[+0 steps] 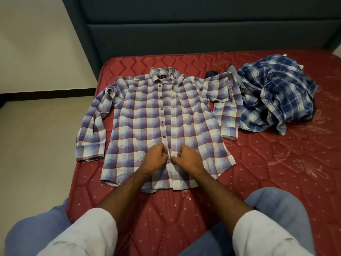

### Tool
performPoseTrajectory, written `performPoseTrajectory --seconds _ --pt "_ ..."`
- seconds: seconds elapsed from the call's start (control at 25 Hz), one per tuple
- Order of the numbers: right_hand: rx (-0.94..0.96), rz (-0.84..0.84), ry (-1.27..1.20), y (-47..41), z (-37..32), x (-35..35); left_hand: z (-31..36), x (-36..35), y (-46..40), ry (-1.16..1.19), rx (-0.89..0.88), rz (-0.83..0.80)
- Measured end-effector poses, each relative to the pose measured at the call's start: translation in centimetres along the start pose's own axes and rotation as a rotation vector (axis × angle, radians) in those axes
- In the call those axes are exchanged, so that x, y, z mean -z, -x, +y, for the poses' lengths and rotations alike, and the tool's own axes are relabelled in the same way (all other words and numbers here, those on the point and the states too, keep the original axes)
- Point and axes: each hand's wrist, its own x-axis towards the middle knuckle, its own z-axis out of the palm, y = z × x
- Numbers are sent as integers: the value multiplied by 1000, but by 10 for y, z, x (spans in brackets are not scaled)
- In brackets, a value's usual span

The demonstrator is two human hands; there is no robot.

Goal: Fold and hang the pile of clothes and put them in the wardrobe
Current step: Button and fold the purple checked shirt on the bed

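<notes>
In the centre of the frame the checked shirt lies flat and face up on the red bed, its collar toward the headboard at the top and its sleeves spread to both sides. The left hand and the right hand are side by side on the lower part of the button line, both with fingers curled, and they seem to pinch the two front edges there, probably to close a low button; the button itself is hidden by the fingers. The risk, I think, is that the button goes into the wrong hole or the edges do not meet evenly, so the front puckers and the later fold comes out crooked. A pull on the cloth may also drag the smooth body into wrinkles. The right sleeve in the upper right touches the pile of clothes, so it could catch and disturb that pile when it is folded in.
</notes>
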Motion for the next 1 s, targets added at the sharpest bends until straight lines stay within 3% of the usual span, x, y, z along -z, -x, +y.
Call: performPoseTrajectory --seconds 0.12,0.32,0.56,0.72,1.0 --pt "-18 23 163 -2 -8 -2 -1 -5 -3 11 12 22" --pt "46 65 221 -1 -12 -3 -1 -5 -4 90 74 20" --pt "-107 -10 -532 -11 17 19 4 -1 3 434 273 75" --pt "-65 -69 -567 -7 6 14 6 2 6 586 360 68" --pt "-91 0 -628 -2 -5 -14 -2 0 9 628 359 37"
